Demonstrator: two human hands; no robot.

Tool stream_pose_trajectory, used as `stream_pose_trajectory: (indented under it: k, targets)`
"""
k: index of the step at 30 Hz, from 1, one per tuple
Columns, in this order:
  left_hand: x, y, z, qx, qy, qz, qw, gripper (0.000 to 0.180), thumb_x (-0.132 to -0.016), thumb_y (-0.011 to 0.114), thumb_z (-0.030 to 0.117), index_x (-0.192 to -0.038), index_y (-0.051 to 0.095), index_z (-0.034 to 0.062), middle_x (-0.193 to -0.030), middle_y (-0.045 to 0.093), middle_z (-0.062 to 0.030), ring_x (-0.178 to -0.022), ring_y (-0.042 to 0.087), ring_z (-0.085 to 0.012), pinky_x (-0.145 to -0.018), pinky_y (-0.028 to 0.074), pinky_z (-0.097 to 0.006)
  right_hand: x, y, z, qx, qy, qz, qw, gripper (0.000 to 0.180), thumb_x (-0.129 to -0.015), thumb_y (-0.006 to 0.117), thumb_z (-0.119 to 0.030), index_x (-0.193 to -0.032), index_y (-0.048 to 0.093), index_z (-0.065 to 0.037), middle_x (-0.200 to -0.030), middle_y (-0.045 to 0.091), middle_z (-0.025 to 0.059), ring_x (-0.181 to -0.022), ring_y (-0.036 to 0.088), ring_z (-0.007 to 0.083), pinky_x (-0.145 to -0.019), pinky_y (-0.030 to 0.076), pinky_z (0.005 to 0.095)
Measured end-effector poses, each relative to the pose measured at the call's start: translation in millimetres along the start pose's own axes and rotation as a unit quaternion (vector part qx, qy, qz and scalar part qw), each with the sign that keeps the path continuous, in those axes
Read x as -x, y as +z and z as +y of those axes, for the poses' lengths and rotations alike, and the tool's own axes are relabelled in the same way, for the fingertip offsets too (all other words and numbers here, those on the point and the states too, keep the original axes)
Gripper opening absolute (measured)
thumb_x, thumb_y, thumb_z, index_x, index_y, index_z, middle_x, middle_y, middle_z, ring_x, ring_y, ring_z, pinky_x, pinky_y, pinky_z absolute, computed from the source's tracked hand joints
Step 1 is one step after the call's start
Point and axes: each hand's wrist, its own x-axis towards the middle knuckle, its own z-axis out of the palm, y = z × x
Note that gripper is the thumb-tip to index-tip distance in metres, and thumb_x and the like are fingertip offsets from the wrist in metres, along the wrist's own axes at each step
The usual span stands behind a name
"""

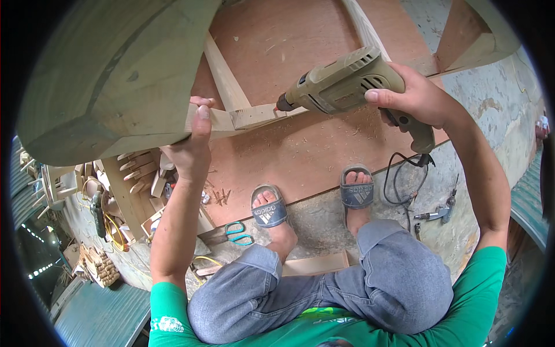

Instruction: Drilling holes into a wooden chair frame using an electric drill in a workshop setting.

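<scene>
My right hand (417,95) grips a khaki power drill (341,84), its fingers around the body near the top of the handle. The drill's nose points left, and its tip meets a pale wooden rail (257,117) at a reddish spot. My left hand (193,141) is closed around the same rail further left, thumb on the near side and fingertips over the top. Beside that hand rises a large greenish curved wooden panel (115,75). A slat (224,75) joins the rail from behind. Wood dust lies on the reddish-brown board (324,153) below.
My feet, in blue slippers (357,195), stand at the board's near edge. A black cord (399,179) and an air tool (440,213) lie right, on the concrete floor. Teal-handled shears (237,233) are left of my feet. Stacked wooden pieces (136,173) fill the left side.
</scene>
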Motion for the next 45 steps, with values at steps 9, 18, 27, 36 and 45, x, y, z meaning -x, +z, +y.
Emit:
stream_pose_trajectory:
  k: [9,18,27,36,45]
  targets:
    - [2,8,9,0.011,-0.044,0.047,0.998,0.02,-0.084,0.07,0.008,-0.099,0.061,-0.0007,-0.094,0.068,-0.0145,-0.091,0.068,-0.0245,-0.09,0.052,-0.04,-8,0,2,0.007,0.002,0.005,1.0,0.05,-0.088,0.075,-0.042,-0.112,0.055,-0.002,-0.078,0.059,0.0028,-0.06,0.062,0.0115,-0.047,0.05,0.0277]
    - [-3,7,8,-0.004,-0.013,0.027,1.0,0.029,-0.084,0.072,0.005,-0.107,0.056,0.0013,-0.091,0.069,-0.0128,-0.089,0.068,-0.023,-0.088,0.052,-0.04,-11,3,3,0.002,0.004,-0.001,1.0,0.051,-0.087,0.076,-0.044,-0.11,0.056,-0.003,-0.079,0.058,0.0028,-0.057,0.059,0.0114,-0.046,0.049,0.0277]
    - [-1,6,6,-0.019,-0.011,0.032,0.999,0.025,-0.084,0.072,0.004,-0.105,0.058,0.0026,-0.09,0.07,-0.0113,-0.088,0.068,-0.0218,-0.087,0.052,-0.038,-8,8,4,0.011,-0.016,-0.003,1.0,0.05,-0.087,0.076,-0.043,-0.11,0.057,-0.003,-0.076,0.057,0.0027,-0.056,0.057,0.0114,-0.044,0.047,0.0283]
    - [-2,8,8,-0.018,0.004,0.026,0.999,0.023,-0.086,0.072,0.006,-0.105,0.059,0.0027,-0.09,0.072,-0.0109,-0.088,0.067,-0.0197,-0.085,0.051,-0.036,-1,8,22,-0.025,-0.011,0.01,1.0,0.054,-0.086,0.077,-0.042,-0.117,0.056,-0.004,-0.08,0.06,0.0029,-0.062,0.06,0.0116,-0.05,0.05,0.0282]
    - [-5,10,6,-0.026,0.015,0.024,0.999,0.025,-0.085,0.072,0.006,-0.105,0.057,0.0028,-0.09,0.071,-0.0114,-0.087,0.068,-0.0201,-0.084,0.051,-0.036,-7,0,28,-0.022,-0.035,-0.027,0.999,0.057,-0.084,0.079,-0.033,-0.124,0.052,-0.003,-0.087,0.061,0.0043,-0.066,0.062,0.0123,-0.05,0.052,0.0292]
